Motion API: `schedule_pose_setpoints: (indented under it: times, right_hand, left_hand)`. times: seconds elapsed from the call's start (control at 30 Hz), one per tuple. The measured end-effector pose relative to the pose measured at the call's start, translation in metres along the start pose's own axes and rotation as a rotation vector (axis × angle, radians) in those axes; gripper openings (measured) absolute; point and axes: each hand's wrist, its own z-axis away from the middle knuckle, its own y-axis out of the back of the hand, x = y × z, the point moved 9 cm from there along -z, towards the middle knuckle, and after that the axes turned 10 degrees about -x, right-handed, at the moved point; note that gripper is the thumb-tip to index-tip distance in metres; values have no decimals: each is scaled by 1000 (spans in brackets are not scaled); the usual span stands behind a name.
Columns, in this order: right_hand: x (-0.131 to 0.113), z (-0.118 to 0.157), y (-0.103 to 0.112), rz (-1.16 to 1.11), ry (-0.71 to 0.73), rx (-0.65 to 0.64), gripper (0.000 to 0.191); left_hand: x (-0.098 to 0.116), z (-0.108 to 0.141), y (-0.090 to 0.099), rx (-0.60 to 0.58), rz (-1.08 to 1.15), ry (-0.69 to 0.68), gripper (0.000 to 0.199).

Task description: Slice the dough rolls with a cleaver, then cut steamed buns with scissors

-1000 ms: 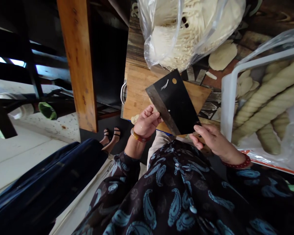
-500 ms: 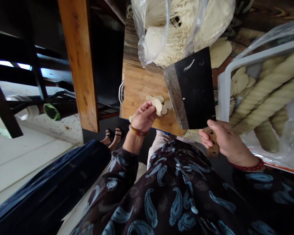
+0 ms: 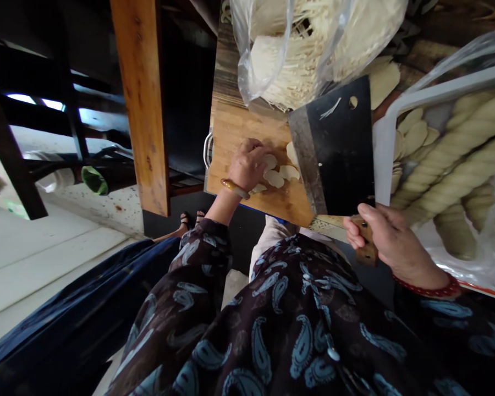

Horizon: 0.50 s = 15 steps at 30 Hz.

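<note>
The person's left hand (image 3: pixel 249 165) rests on the bamboo cutting board (image 3: pixel 241 129), its fingers curled against a scatter of pale slices (image 3: pixel 275 177). The right hand (image 3: pixel 391 234) grips the wooden handle of a black cleaver (image 3: pixel 334 143), whose blade stands just beside the slices. At the top of the frame, a plastic bag (image 3: pixel 289 49) of pale shreds touches the board. At right, a white bin (image 3: pixel 381 159) holds twisted pale ropes (image 3: pixel 457 165).

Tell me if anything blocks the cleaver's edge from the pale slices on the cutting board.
Nothing visible does. The edge of the cleaver, held in the right hand, lies right beside the pale slices on the wooden cutting board. The left hand rests at the slices' other side, away from the edge.
</note>
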Motion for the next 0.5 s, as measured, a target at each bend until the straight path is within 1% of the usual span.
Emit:
schedule_pose_setpoints:
  times: [0.07, 0.13, 0.2, 0.27, 0.33, 0.4, 0.5]
  right_hand:
    - [-5, 2, 0, 101, 26, -4, 43]
    - [-13, 2, -3, 255, 65, -28, 42]
    - [-25, 0, -11, 439, 137, -50, 42]
    - [-35, -2, -22, 633, 233, -49, 39]
    - [-42, -3, -36, 815, 341, -27, 32]
    - [-41, -5, -52, 986, 423, -26, 30]
    - [-29, -7, -76, 1214, 456, -66, 40]
  left_hand:
    - [-3, 21, 18, 125, -9, 37, 22]
    - [-5, 54, 33, 257, -33, 98, 21]
    - [-2, 91, 38, 357, -80, 136, 17]
    - [3, 119, 26, 359, -143, 146, 16]
    - [9, 135, 7, 330, -206, 125, 18]
    - [10, 141, -11, 314, -225, 86, 19]
    - [-1, 141, -30, 303, -219, 57, 22]
